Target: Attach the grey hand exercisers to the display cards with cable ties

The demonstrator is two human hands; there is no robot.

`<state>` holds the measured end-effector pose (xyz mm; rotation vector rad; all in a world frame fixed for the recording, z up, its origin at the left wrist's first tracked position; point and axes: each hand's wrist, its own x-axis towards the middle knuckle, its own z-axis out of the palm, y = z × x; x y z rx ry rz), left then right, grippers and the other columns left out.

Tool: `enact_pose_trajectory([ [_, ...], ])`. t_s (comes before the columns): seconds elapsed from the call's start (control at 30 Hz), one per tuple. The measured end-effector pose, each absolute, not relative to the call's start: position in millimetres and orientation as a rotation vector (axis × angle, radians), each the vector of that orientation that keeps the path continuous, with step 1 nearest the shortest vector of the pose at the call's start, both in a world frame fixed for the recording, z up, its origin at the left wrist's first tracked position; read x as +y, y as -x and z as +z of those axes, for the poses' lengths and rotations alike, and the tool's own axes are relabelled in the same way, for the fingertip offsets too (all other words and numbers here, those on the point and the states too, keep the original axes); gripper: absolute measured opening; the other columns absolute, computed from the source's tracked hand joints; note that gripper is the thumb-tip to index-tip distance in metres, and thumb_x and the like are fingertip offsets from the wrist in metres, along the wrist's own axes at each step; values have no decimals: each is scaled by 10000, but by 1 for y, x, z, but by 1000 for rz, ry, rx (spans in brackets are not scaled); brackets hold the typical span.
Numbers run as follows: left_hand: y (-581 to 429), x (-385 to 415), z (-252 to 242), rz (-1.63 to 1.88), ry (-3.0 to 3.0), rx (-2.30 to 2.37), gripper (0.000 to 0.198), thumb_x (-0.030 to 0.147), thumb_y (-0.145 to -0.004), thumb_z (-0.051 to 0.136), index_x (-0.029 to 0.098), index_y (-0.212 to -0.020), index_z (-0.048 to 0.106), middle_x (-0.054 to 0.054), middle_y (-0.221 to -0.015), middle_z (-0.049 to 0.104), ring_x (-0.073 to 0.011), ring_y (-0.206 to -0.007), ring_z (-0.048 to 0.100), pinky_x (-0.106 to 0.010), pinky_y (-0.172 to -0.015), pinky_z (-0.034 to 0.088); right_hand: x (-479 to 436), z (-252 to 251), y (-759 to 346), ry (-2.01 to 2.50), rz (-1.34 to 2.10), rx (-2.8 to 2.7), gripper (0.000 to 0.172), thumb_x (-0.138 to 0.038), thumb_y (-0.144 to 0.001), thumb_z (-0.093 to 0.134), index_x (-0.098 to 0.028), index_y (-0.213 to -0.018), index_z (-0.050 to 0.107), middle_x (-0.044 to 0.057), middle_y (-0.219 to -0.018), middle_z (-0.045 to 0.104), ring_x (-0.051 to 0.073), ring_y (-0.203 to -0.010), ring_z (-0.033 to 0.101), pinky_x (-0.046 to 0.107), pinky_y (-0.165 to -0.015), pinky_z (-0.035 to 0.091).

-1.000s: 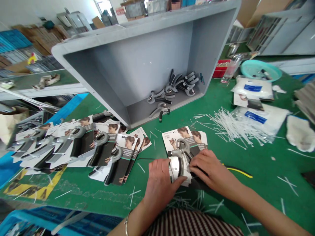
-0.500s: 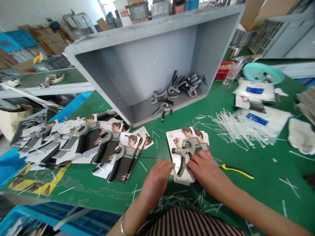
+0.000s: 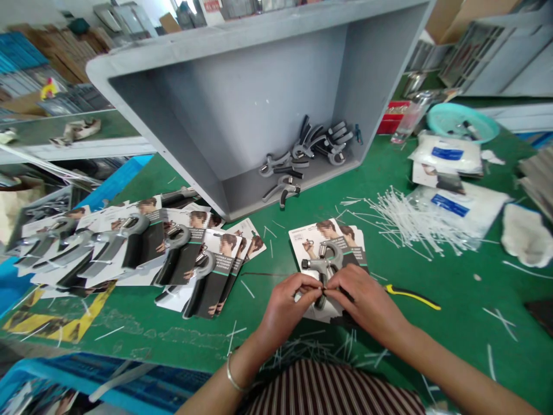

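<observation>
A grey hand gripper exerciser (image 3: 329, 259) with a spring lies on a printed card (image 3: 300, 237), on top of a small stack of such cards. My left hand (image 3: 290, 300) and my right hand (image 3: 363, 297) meet over the exerciser's lower handle. Thumb and forefinger of each are pinched together, the fingertips almost touching. Whatever lies between them is too small to make out. To the right of my right hand lies a tool with a yellow and black handle (image 3: 415, 297), its other end hidden by that hand.
A grey crate (image 3: 276, 115) on its side holds several exercisers. At left, exercisers lie on overlapping cards (image 3: 144, 253). White cable ties (image 3: 415, 225) lie in a heap at right, near plastic bags (image 3: 470, 213) and a turquoise basin (image 3: 458, 118). Loose ties litter the green table (image 3: 181, 340).
My left hand has moved right from the card's left edge to the handle. My right hand has come up into a pinch beside it. The view has shifted slightly.
</observation>
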<state>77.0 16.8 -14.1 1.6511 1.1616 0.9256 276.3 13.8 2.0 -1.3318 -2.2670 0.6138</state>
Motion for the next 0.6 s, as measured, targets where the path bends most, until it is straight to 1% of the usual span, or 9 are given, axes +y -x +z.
enact_pose_trajectory([
  [0.07, -78, 17, -14, 912, -1595, 1165, 34, 180, -839, 696, 185, -872, 705, -11, -827, 713, -137, -743, 653, -228, -719, 513, 14, 4, -278, 1318, 542, -2359, 160, -280, -968, 543, -201, -851, 618, 58, -822, 633, 234, -829, 540, 358, -751, 427],
  [0.17, -79, 17, -16, 901, -1566, 1165, 34, 193, -836, 701, 186, -868, 706, -17, -829, 705, -146, -753, 649, -239, -724, 508, 13, 8, -280, 1314, 434, -2438, 204, -255, -983, 497, -189, -839, 624, 73, -809, 624, 235, -810, 531, 358, -736, 424],
  [0.4, -79, 17, -14, 904, -1631, 1120, 40, 159, -840, 691, 181, -871, 703, -16, -837, 692, -141, -768, 633, -239, -735, 490, 13, 10, -276, 1295, 205, -2575, 188, -198, -952, 534, -174, -780, 605, 78, -771, 617, 243, -762, 516, 368, -686, 397],
  [0.6, -81, 15, -13, 916, -1765, 1084, 38, 159, -862, 671, 180, -889, 689, -21, -852, 688, -150, -812, 627, -260, -775, 479, 13, 14, -272, 1229, 215, -2607, 199, -178, -953, 529, -176, -768, 602, 71, -765, 620, 236, -745, 515, 371, -684, 401],
])
